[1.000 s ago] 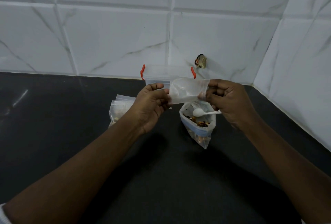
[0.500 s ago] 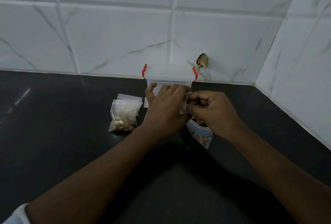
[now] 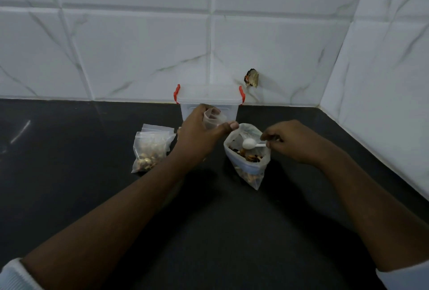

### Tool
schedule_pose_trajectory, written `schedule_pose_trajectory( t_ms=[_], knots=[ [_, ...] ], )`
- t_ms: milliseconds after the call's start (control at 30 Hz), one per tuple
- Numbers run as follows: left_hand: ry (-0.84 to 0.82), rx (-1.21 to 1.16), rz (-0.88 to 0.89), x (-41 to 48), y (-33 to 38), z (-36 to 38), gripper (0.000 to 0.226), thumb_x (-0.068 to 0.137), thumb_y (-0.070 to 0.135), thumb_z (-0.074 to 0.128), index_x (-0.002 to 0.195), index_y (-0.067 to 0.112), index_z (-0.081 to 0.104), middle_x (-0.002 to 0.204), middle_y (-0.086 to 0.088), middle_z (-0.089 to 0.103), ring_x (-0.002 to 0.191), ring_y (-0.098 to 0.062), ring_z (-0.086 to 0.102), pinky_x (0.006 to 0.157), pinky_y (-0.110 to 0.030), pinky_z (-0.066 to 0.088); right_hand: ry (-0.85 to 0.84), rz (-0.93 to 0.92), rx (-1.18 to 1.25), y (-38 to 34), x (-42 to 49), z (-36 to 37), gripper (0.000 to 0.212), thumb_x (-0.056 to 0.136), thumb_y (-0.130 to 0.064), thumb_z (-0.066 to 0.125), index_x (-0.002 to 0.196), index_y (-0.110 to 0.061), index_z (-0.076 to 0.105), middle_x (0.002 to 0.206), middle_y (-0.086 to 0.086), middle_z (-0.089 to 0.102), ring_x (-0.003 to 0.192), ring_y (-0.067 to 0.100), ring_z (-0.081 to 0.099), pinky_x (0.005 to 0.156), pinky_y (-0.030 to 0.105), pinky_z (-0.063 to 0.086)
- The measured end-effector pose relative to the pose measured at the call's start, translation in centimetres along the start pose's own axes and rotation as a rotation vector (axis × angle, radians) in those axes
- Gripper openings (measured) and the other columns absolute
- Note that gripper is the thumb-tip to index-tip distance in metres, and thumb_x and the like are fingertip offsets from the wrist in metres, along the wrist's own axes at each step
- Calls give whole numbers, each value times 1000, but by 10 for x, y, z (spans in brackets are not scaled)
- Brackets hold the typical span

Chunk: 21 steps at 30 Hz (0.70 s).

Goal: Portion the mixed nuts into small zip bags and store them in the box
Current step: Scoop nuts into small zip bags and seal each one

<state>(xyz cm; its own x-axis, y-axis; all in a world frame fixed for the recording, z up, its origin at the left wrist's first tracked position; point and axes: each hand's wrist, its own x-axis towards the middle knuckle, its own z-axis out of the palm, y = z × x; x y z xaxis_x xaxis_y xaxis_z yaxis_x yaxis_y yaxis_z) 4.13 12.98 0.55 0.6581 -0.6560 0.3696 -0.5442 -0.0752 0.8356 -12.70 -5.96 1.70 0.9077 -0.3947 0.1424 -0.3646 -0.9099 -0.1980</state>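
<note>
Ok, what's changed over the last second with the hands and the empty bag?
The right hand let go of the empty zip bag and now pinches the spoon handle in the nut bag. The left hand holds the zip bag alone. The filled bags and box stayed put.

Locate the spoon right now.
In the head view, right of centre, the spoon sits in the mouth of the nut bag, handle pinched by the right hand.

counter (image 3: pixel 69 173): matt black stone | zip bags (image 3: pixel 151 148): clear plastic | wall tiles (image 3: pixel 139 46): glossy marble-look
</note>
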Motion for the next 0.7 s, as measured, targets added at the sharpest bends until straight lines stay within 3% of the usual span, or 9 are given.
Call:
schedule_pose_trajectory(
  t_ms=[167,233,333,433,500,600,700],
  knots=[
    [164,-121,16,-6,-13,11,51,75,58,81,110,28,61,105,11,67,98,-4,65,82,-30,58,86,-57,123,-7,-4,-6,16,96,-27,71,110,-25,78,94,-11,73,81,2,63,67,24,47],
    [108,-119,25,-13,-18,12,50,76,50,83,114,28,58,107,12,66,98,-1,65,78,-20,54,65,-84,169,-12,-6,-6,17,92,-30,75,109,-27,79,95,-12,74,84,3,65,73,30,53],
    [-17,-111,16,-13,-22,9,57,73,48,84,117,26,58,108,13,66,97,7,63,72,-10,51,23,-114,114,-14,-4,-3,24,91,-25,74,115,-26,78,107,-10,75,91,1,65,78,23,52],
    [-70,-56,25,-12,-20,7,57,72,49,85,117,26,58,108,14,66,98,5,63,75,-13,52,-3,-95,38,-13,-3,-3,28,94,-16,68,121,-22,76,113,-6,74,92,3,63,79,21,49],
    [-101,-15,14,-11,-20,8,49,79,41,84,117,27,57,108,14,64,100,1,62,75,-13,49,41,-72,60,-13,-4,-4,29,94,-13,65,119,-21,77,104,-8,74,84,2,63,71,18,46],
    [-150,41,-14,-9,-20,10,42,86,31,80,118,26,54,111,13,61,103,-4,59,77,-17,46,154,-99,147,-19,-4,-1,24,95,-17,65,112,-27,79,88,-11,75,72,5,65,63,26,52],
    [-165,50,-42,-7,-21,12,44,85,23,78,121,23,54,116,7,61,107,-9,60,82,-21,50,46,-145,143,-27,-3,6,26,97,-17,63,114,-29,78,95,-8,76,78,4,66,68,25,52]
  ],
)
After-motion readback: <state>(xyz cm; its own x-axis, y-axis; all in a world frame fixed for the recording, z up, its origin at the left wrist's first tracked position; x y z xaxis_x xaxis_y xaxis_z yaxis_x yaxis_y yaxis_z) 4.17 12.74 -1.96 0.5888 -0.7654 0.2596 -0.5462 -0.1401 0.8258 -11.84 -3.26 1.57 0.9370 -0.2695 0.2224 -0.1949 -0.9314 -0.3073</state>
